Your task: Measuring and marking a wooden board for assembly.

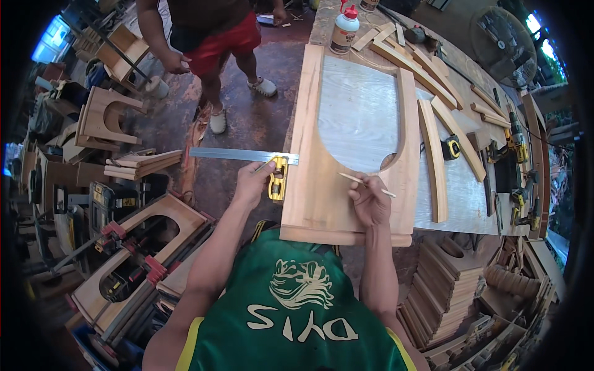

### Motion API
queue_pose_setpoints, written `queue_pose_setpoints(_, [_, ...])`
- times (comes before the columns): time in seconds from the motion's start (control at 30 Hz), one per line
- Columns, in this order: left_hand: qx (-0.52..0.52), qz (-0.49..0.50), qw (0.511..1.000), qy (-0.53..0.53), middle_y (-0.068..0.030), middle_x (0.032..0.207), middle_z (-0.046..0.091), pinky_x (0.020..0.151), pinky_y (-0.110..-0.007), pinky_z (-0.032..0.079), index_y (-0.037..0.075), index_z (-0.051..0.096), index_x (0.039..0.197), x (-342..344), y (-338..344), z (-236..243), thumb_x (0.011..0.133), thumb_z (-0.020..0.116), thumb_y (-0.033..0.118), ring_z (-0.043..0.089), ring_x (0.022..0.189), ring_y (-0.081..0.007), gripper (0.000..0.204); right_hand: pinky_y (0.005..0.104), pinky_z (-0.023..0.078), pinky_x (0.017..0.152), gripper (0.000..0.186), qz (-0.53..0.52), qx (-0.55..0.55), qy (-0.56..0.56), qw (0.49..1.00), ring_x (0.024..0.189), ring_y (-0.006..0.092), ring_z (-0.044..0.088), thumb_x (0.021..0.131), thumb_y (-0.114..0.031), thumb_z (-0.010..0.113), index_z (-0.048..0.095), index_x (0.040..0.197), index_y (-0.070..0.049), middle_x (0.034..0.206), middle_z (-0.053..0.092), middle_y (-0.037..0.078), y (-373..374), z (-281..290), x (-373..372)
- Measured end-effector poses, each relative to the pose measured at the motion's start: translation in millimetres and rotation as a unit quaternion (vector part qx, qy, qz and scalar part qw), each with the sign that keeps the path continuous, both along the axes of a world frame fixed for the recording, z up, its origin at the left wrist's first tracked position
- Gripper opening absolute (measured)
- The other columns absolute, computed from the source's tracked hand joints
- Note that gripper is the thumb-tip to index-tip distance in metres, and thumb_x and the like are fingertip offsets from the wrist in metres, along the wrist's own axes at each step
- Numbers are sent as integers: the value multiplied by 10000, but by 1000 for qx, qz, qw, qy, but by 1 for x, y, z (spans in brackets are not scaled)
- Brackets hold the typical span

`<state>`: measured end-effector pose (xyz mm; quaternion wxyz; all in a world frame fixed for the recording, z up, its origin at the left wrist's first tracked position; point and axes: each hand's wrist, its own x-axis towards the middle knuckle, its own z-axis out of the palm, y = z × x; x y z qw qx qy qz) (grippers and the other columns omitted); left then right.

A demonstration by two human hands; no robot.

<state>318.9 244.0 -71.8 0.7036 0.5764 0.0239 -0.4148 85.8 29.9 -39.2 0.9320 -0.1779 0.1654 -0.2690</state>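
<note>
A wooden panel with a U-shaped cutout (304,201) lies in front of me, partly on the workbench, with a strip along its near edge. At its left edge, my left hand (250,183) is closed on a combination square with a yellow head (278,179). The square's steel blade (235,154) points left over the floor, and its right end laps onto the panel's edge. My right hand (371,201) hovers over the panel below the cutout, its fingers pinching a light-coloured pencil (351,177). The pencil tip points left; whether it touches the wood I cannot tell.
Glue bottle (344,29), wood strips (433,161), tape measure (452,147) and drills (518,139) lie on the workbench (458,207). A person in red shorts (226,46) stands ahead left. Clamped panels (145,247) sit at left, stacked wood pieces (442,290) at right.
</note>
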Motion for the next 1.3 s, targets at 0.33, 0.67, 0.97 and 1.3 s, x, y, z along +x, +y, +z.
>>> queue_pose_setpoints(0.33, [41,0,998,-42,-120,982,723,610,-296,572,-72,663,1175,-2,-5,18,996,708,174,720,818,-173,308,341,630,683,99,20,-441,194,876,796,186,698,873,51,725,632,901,28,906,657,100,5,-4,82])
queue_pose_setpoints(0.67, [25,-3,999,-23,-125,982,710,545,-282,550,-86,654,1174,-3,-5,23,1012,685,174,710,807,-174,308,241,517,597,104,39,-463,296,835,652,95,646,865,9,751,652,842,-8,765,679,43,19,0,88])
queue_pose_setpoints(0.97, [47,-2,998,-31,-137,979,710,536,-285,557,-97,645,1169,-4,-6,26,1007,693,170,711,790,-173,315,261,519,645,169,65,-461,328,822,703,80,637,839,-163,808,724,839,-16,770,726,39,18,0,88])
queue_pose_setpoints(1.3, [48,1,999,-26,-119,991,713,580,-302,572,-88,648,1200,-1,-3,18,1003,698,159,717,802,-171,320,244,501,607,122,72,-471,309,823,664,71,622,869,-102,783,707,840,-11,746,706,24,17,-2,91])
